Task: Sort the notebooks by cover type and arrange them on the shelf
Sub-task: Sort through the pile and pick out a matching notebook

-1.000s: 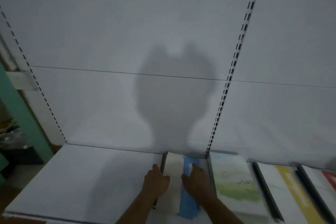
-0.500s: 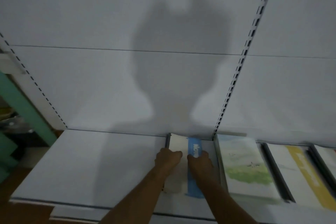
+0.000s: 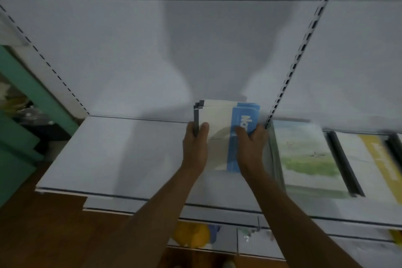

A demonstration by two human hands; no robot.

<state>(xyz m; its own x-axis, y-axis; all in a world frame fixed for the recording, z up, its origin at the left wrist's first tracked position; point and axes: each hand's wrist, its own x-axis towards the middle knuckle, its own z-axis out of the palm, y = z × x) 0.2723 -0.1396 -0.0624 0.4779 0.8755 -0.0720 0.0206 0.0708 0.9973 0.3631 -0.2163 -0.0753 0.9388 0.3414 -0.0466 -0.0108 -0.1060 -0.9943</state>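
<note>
Both hands, the left hand (image 3: pixel 194 145) and right hand (image 3: pixel 252 146), clamped their fingers on the blue-striped notebooks (image 3: pixel 226 119), tilted up at the shelf's (image 3: pixel 113 150) back edge; landscape notebooks (image 3: pixel 304 154) and yellow-striped notebooks (image 3: pixel 374 159) already lay sorted rightward.

Dim, cool, bluish indoor light. The source lies behind the person: a broad head-and-shoulders shadow falls on the white back panel (image 3: pixel 130 50), its edges soft, and runs down onto the shelf (image 3: pixel 121 150) left of the hands. The left hand (image 3: pixel 195 148) and right hand (image 3: pixel 252 148) read dark against the pale stack (image 3: pixel 219 115) they hold. No glare. Overall softness; fine detail is lost. Motion blur smears the shelf's right end, where the covers lying there are streaked. Wide-angle distortion bows the slotted uprights (image 3: pixel 304 35) outward toward the frame edges. The bottom corners are darkest and least distinct.
</note>
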